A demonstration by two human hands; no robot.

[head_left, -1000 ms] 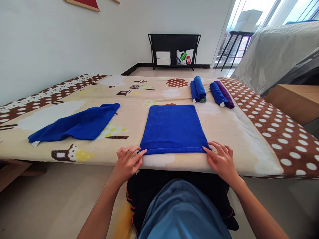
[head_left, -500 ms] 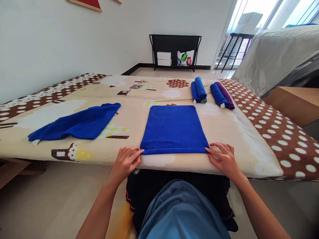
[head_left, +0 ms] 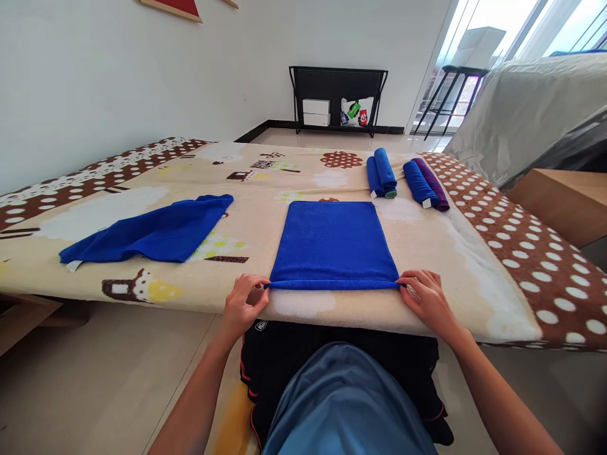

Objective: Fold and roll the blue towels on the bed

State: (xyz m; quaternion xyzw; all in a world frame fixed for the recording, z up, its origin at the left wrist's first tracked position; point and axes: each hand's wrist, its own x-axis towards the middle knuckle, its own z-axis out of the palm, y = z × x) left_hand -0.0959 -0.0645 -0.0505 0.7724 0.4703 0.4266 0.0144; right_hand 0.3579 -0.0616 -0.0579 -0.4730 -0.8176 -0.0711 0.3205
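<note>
A blue towel (head_left: 334, 243) lies flat in front of me, its near edge turned over into a narrow strip. My left hand (head_left: 244, 306) pinches the left end of that strip between thumb and fingers. At the right end, my right hand (head_left: 427, 300) grips the strip's corner the same way. To the left a second blue towel (head_left: 152, 230) lies loosely spread and wrinkled, with a white tag at its near corner. Beyond the flat towel, on the right, are rolled blue towels (head_left: 380, 173) and a purple rolled towel (head_left: 432, 183) beside another blue roll.
Everything lies on a patterned cream blanket (head_left: 303, 180) with brown polka-dot borders, covering a bed. A cardboard box (head_left: 559, 202) and a plastic-covered bulk (head_left: 526, 107) stand at the right. Against the far wall is a black rack (head_left: 339, 82); a stool (head_left: 450, 95) stands near the window.
The folded strip along the towel's near edge has been rolled slightly away from me, and both hands have shifted a little with it. The view has shifted slightly.
</note>
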